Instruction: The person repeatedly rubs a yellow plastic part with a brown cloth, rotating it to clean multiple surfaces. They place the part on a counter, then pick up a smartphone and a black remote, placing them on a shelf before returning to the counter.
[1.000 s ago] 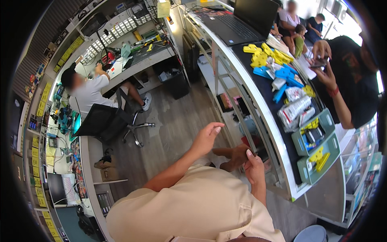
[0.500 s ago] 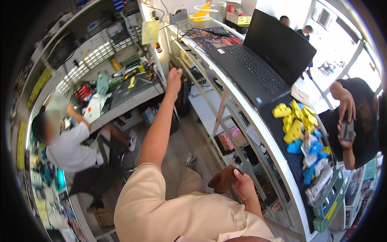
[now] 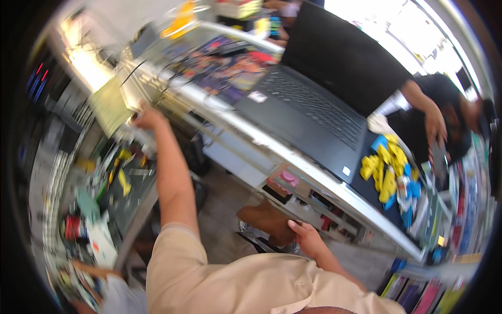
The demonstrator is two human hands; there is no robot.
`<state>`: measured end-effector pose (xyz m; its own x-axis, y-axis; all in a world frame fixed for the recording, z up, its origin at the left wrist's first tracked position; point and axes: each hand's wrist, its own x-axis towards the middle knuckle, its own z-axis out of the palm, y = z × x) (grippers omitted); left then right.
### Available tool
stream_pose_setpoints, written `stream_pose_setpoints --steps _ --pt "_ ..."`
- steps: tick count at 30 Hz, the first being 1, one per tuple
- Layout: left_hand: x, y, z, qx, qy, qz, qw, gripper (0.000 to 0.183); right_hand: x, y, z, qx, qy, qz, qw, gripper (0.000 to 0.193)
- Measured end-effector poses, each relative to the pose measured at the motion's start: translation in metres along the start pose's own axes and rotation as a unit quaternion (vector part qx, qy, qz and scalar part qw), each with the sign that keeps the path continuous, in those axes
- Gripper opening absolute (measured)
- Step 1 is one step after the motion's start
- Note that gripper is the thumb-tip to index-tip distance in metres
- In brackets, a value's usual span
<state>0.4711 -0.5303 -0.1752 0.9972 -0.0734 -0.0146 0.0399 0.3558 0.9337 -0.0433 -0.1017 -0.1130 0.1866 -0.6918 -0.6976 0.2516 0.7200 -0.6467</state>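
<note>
My left arm reaches forward, and my left hand (image 3: 150, 117) is at the far end of the counter with its fingers curled closed. Whatever is in those fingers, if anything, is hidden by blur. Just beyond it hangs a pale yellow paper sheet (image 3: 111, 107); I cannot tell whether the hand touches it. Low in front of my body, my right hand (image 3: 308, 236) grips a brown folded leather-like piece (image 3: 267, 222) by its right edge, thumb on top. The piece hangs over the floor beside the counter.
An open black laptop (image 3: 314, 110) stands on the white-edged counter (image 3: 298, 165). Yellow and blue packets (image 3: 388, 170) lie to its right. Across the counter a person (image 3: 429, 123) holds a dark flat object. At lower left another person (image 3: 123, 295) sits by a tool-strewn workbench (image 3: 128, 196).
My view has turned right and closer to the counter, so the laptop looks larger. My left hand now appears beside the hanging sheet. The brown piece stays in my right hand and looks more spread.
</note>
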Motion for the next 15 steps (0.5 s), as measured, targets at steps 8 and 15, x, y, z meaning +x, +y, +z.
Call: stream_pose_setpoints --steps 8,15 --pt "0.035 -0.031 0.018 0.116 -0.082 0.173 0.975 0.028 0.024 -0.017 0.022 -0.065 -0.004 -0.029 0.997 0.048" --pt "-0.003 0.017 -0.024 0.118 -0.235 0.226 0.938 0.055 0.044 -0.012 0.031 -0.048 -0.092 -0.046 0.994 0.046"
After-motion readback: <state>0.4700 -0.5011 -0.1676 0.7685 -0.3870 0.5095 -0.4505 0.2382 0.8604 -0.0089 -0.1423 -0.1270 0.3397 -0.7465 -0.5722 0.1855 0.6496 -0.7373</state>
